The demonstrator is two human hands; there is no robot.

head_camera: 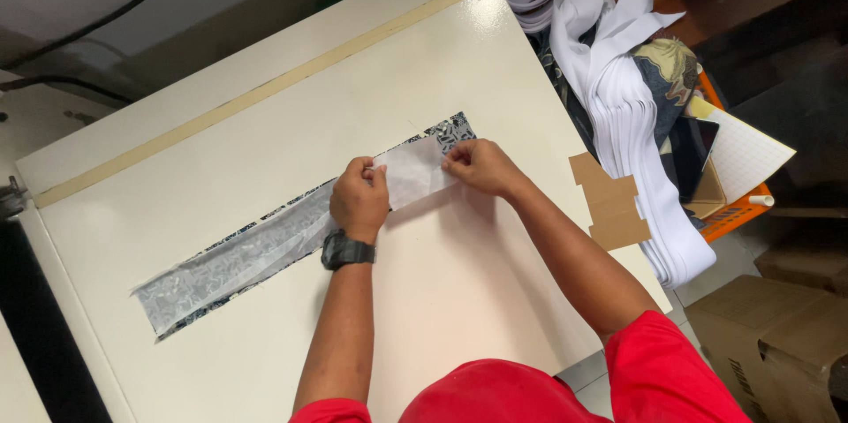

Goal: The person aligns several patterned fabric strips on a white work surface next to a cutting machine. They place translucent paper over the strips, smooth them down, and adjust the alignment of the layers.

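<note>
Flat across the cream table (pixel 265 317), a long patterned fabric strip (pixel 452 132) under a sheer white lining (pixel 411 174); left hand (pixel 359 198) and right hand (pixel 477 164) both pinching the lining's end, apparently for alignment; orange basket (pixel 738 211) of white pieces beside.

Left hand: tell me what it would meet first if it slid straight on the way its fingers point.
The left hand points up and right along the white interfacing strip. It would probably first meet the right hand pinching the same strip, judging from this single view.
</note>
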